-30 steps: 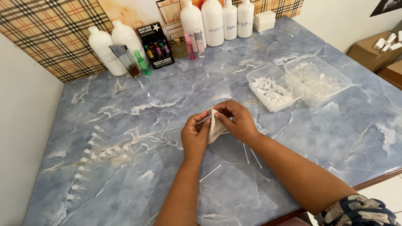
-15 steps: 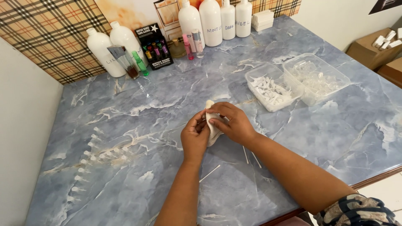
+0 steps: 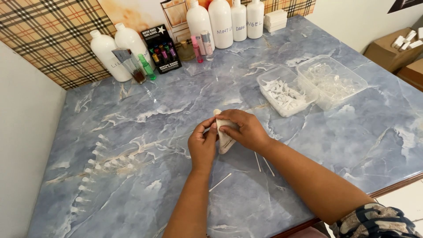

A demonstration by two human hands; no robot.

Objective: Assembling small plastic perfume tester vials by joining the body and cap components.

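Both hands meet at frame centre over the blue-grey marbled tabletop (image 3: 335,145). Right hand (image 3: 245,128) closed around a small off-white wad, cloth or paper, can't tell which (image 3: 224,140); it covers the wad's upper part and the lower end pokes out toward the table. Left hand (image 3: 202,144) is pressed in from the left, fingertips pinching the wad's top edge next to the right thumb. So hands together, both clamped on the same wad, held just above the surface.

Just below the hands: 3 thin white sticks (image 3: 263,162) loose on the table, 2 under the right wrist, 1 lower left of them. Centre right: 2 clear plastic tubs, the near one (image 3: 284,94) full of small white plastic bits, the far one (image 3: 333,81) with clear bits. Left of frame: rows of small white caps (image 3: 93,167) standing on the table. Top of frame: white bottles (image 3: 220,22), small coloured vials (image 3: 197,47), a black box (image 3: 161,47).

Risks, judged: the right forearm hangs right over the loose sticks, so a drag of the wrist could roll them toward the near table edge. The pinch on the wad is fingertip-only on the left side; a slip could drop it. The left elbow swinging out could knock over the standing caps.
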